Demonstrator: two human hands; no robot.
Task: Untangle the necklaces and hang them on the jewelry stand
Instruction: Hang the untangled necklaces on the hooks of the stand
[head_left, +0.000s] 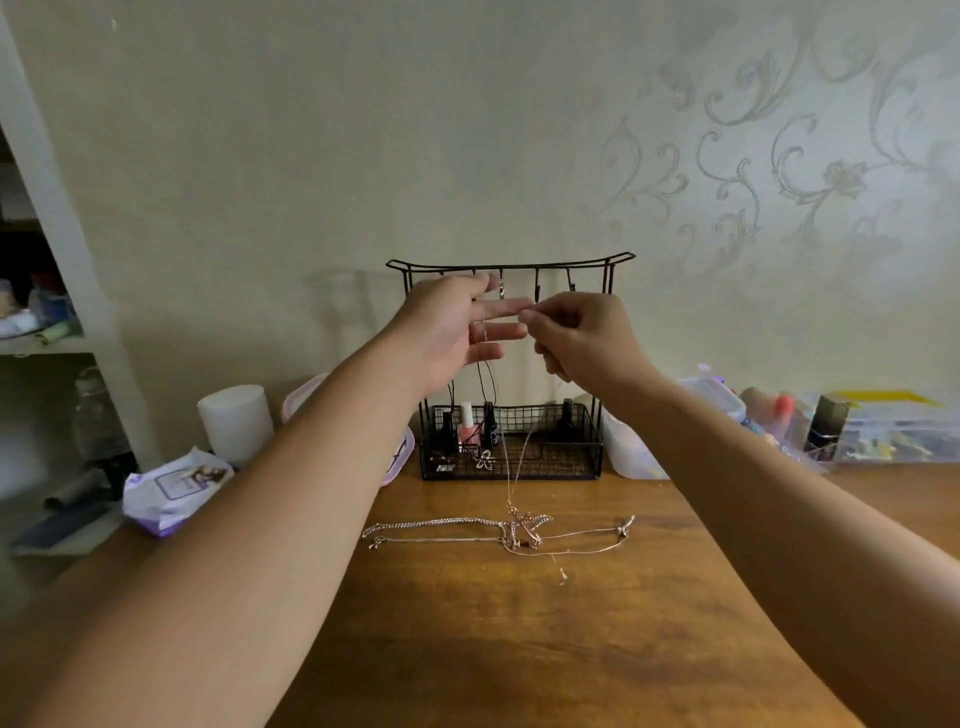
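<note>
**Fine chain raised to the stand's hooks**

Both hands are up in front of the black wire jewelry stand, which sits at the far edge of the counter. The right hand pinches the top of a thin gold chain between curled fingertips; the left hand has its fingers straight, steadying beside the pinch, its grip wide.

To do this step well, I would keep the pinch firm, lift until the chain hangs free of the pile, and settle its loop over a vacant hook on the top bar before letting go.

The chain runs down from the pinch, slack and very fine, into the tangle of necklaces lying mid-counter: a heavier silver link chain and thin gold strands crossing at a small knot. Dark cords already hang from the stand.
</note>
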